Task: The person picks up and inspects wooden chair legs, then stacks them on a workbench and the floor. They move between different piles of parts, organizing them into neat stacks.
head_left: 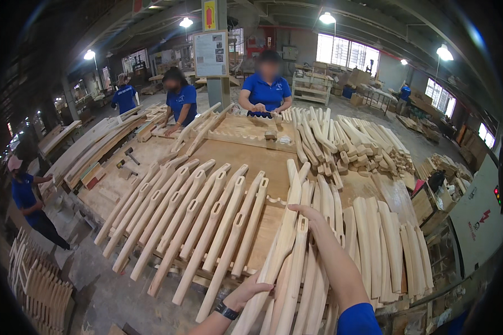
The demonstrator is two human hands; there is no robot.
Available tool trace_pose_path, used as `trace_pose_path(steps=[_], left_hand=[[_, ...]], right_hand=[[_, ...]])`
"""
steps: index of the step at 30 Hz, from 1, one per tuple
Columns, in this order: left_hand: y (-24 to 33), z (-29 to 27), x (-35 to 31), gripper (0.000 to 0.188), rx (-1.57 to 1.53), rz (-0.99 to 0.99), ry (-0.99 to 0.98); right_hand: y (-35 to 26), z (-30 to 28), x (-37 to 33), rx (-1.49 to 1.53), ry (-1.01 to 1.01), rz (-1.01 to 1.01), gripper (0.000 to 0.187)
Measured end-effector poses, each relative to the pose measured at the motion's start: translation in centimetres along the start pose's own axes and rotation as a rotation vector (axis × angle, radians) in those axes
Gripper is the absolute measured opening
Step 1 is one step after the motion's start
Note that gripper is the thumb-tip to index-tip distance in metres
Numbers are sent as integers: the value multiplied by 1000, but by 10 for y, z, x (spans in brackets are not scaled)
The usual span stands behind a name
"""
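Observation:
A pale wooden chair leg [283, 241] slants across the right half of the bench in front of me, on top of other legs. My left hand [250, 291], with a dark watch on its wrist, is closed round its lower part. Higher up, my right hand [308, 214] grips the same leg, its thumb and fingers bent over the edge. Just beneath lies a slotted wooden leg [299, 245]. To the left, a row of slotted wooden legs [215, 209] rests side by side, tilted, with a notched wooden rack [276, 201] partly showing.
Stacked wooden parts [374, 245] lie right of my arm, and a larger pile [346, 137] stands behind. Hammers [129, 156] lie at the bench's far left. Across the bench, a co-worker [267, 86] handles small parts; another person [180, 103] leans over the left side. A grey cabinet [475, 218] stands right.

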State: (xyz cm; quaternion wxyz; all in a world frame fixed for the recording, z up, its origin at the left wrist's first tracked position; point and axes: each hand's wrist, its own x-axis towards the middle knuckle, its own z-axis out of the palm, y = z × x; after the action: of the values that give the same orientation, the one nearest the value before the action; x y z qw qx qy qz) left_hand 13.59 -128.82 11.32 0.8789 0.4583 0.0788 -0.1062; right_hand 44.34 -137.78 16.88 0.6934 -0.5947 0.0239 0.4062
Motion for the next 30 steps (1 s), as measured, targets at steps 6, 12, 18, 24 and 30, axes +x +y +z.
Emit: trace_pose_path(steps=[6, 12, 18, 24, 30], left_hand=[[16, 11, 12, 59, 704, 65, 326], [9, 17, 24, 63, 838, 160, 462], [14, 21, 29, 56, 1074, 291, 498], [16, 29, 38, 49, 747, 318, 289], [27, 4, 46, 39, 125, 126, 187]], right_hand=[[10, 3, 21, -185, 189, -146, 42], [5, -6, 11, -747, 485, -299, 51], [10, 14, -32, -991, 519, -283, 53], [19, -26, -76, -1036, 589, -451, 59], [61, -38, -119, -949, 496, -567, 56]])
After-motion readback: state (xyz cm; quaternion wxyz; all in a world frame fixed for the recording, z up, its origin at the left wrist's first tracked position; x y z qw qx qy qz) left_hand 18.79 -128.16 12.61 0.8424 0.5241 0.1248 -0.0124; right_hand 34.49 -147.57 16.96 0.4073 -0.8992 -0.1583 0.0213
